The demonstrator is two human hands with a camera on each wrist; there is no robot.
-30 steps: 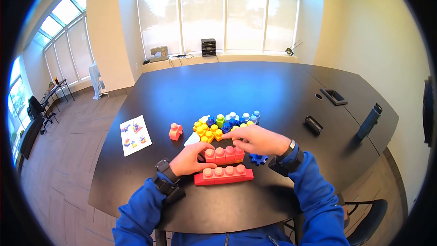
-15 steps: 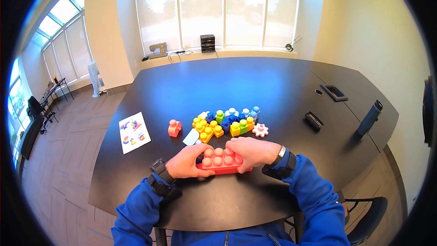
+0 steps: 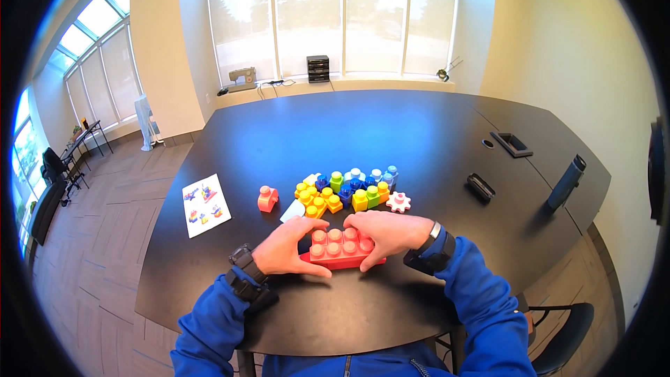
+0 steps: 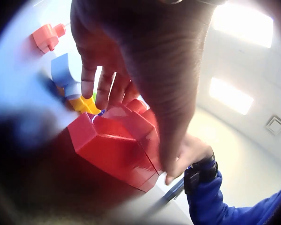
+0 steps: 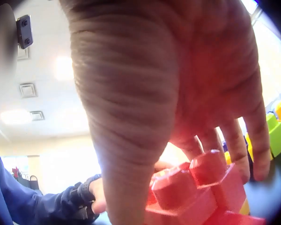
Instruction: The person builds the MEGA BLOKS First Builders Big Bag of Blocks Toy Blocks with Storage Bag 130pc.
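Observation:
Two rows of red studded blocks (image 3: 335, 242) lie side by side close to me. The front row stands on a long red base (image 3: 342, 263) with sloped ends; a bit of yellow shows under the back row (image 5: 245, 207). My left hand (image 3: 285, 246) surrounds the left end, fingers extended behind, thumb stretched out in front, away from the blocks. My right hand (image 3: 392, 232) frames the right end, straight fingers (image 5: 232, 140) behind and thumb in front. A pale blue paddle-shaped piece (image 3: 292, 211) lies just beyond the left hand.
Yellow blocks (image 3: 315, 202), with blue and green ones, are heaped behind the hands beside a pink-and-white gear (image 3: 398, 202). Leftward are a red block (image 3: 268, 199) and a picture sheet (image 3: 206, 206). A black case (image 3: 481, 187) and a dark bottle (image 3: 567, 183) stand right.
The back red row came forward against the front one. My right hand left the loose blocks and joined it there. Since half a second ago, both thumbs have spread away from the blocks.

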